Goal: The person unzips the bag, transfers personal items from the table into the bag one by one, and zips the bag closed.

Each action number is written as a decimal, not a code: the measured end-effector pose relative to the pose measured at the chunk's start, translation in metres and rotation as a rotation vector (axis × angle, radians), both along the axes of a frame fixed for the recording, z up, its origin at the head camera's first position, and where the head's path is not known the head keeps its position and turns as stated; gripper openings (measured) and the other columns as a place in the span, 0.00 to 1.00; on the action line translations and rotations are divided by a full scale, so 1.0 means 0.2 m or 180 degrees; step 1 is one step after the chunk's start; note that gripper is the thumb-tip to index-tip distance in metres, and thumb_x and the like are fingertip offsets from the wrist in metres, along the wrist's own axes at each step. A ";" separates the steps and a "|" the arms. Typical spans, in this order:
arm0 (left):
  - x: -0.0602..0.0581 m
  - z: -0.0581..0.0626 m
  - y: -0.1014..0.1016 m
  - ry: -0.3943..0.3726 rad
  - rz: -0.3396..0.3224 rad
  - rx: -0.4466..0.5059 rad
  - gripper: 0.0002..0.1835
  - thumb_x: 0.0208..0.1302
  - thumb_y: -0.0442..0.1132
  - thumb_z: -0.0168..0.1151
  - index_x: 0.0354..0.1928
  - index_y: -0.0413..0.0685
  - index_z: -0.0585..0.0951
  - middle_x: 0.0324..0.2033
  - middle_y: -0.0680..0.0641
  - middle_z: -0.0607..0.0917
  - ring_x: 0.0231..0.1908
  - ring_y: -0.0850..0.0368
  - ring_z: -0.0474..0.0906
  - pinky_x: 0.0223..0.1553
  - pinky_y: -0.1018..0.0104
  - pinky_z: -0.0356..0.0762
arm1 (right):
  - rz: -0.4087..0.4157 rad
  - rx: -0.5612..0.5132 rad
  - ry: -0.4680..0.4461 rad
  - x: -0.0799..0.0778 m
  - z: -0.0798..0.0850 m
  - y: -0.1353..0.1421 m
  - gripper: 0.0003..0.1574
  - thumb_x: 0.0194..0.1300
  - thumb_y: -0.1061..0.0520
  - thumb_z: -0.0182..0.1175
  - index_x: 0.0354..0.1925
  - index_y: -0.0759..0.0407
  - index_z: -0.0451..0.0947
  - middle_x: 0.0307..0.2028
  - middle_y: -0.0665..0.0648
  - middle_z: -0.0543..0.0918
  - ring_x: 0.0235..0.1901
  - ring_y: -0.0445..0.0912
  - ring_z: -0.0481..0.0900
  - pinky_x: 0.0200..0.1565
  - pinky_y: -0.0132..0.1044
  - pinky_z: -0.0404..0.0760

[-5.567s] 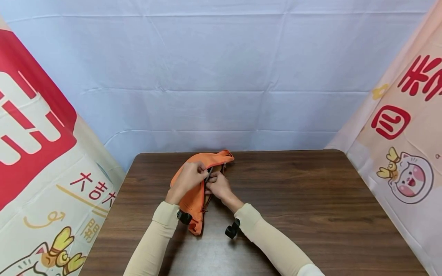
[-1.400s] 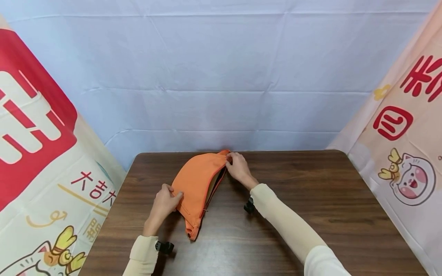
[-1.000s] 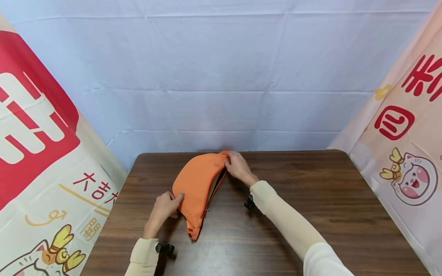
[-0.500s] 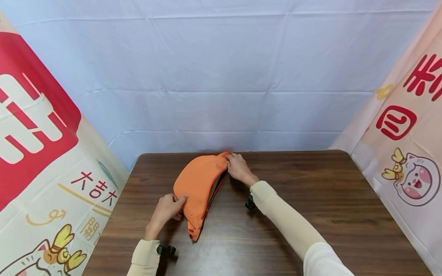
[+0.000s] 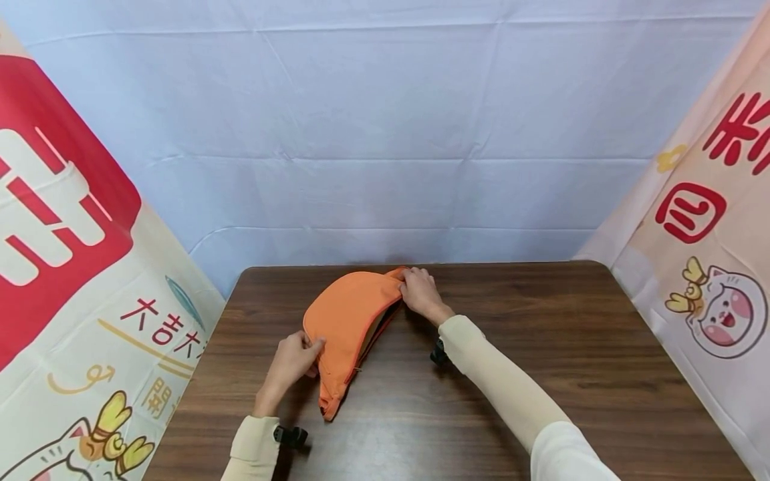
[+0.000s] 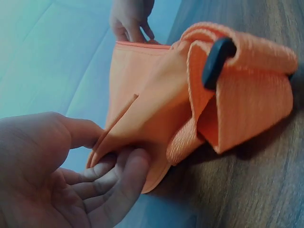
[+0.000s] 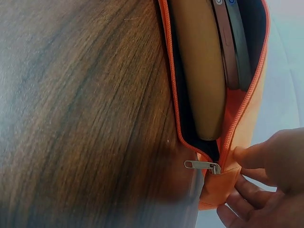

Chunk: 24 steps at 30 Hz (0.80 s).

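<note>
An orange waist bag (image 5: 345, 314) lies at the left of the table, its zipped mouth facing right and gaping. My left hand (image 5: 291, 364) pinches the bag's lower left edge, thumb on top and fingers beneath. At the far end my right hand (image 5: 421, 294) grips the corner beside the metal zipper pull (image 7: 199, 165). Inside the mouth, in the right wrist view, sit a tan rounded object (image 7: 202, 71), a maroon slab (image 7: 225, 45) and a dark slab (image 7: 239, 45). Folded webbing strap (image 6: 256, 85) with a black buckle (image 6: 218, 64) shows at the near end.
The brown wood-grain table (image 5: 541, 347) extends far to the right of the bag. A pale cloth backdrop (image 5: 385, 153) hangs behind its far edge. Printed cloths hang at the left (image 5: 72, 267) and right (image 5: 710, 267).
Both hands were at the bag's opening earlier; the left moved to the lower left edge, the right to the far end. Just now the bag's near end swung slightly left.
</note>
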<state>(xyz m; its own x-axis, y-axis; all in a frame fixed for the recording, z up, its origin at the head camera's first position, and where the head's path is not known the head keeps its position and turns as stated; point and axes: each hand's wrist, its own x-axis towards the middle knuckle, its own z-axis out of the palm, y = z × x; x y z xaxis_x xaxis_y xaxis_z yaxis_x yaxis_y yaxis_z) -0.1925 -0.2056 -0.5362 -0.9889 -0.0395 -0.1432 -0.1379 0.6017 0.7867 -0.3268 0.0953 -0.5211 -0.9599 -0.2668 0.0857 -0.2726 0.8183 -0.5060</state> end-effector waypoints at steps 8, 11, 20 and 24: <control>-0.01 0.03 0.02 0.0145 0.0020 -0.0115 0.15 0.76 0.44 0.65 0.32 0.43 0.76 0.20 0.46 0.82 0.16 0.56 0.83 0.21 0.62 0.81 | -0.0059 -0.0061 0.0059 0.00 0.00 0.03 0.11 0.77 0.60 0.62 0.53 0.63 0.85 0.49 0.64 0.86 0.51 0.59 0.81 0.58 0.53 0.80; -0.02 0.03 0.03 0.0189 0.0007 -0.0120 0.15 0.76 0.43 0.64 0.33 0.42 0.77 0.21 0.46 0.82 0.15 0.56 0.83 0.21 0.63 0.81 | -0.0066 -0.0106 0.0067 0.00 -0.01 0.05 0.10 0.77 0.60 0.63 0.51 0.63 0.86 0.47 0.63 0.87 0.48 0.57 0.83 0.54 0.52 0.83; -0.04 0.03 0.03 0.0207 0.0000 -0.0084 0.14 0.78 0.43 0.63 0.34 0.41 0.77 0.22 0.47 0.81 0.16 0.55 0.81 0.20 0.63 0.81 | -0.0085 -0.0200 0.0153 0.02 -0.03 0.09 0.07 0.74 0.59 0.65 0.45 0.61 0.88 0.42 0.61 0.87 0.45 0.55 0.81 0.51 0.54 0.81; -0.05 0.03 0.04 0.0224 -0.0011 -0.0111 0.14 0.78 0.43 0.62 0.34 0.41 0.76 0.23 0.47 0.80 0.16 0.55 0.80 0.20 0.63 0.79 | -0.0077 -0.0201 0.0258 0.03 -0.04 0.10 0.07 0.73 0.59 0.66 0.44 0.61 0.88 0.41 0.61 0.88 0.44 0.56 0.82 0.51 0.54 0.82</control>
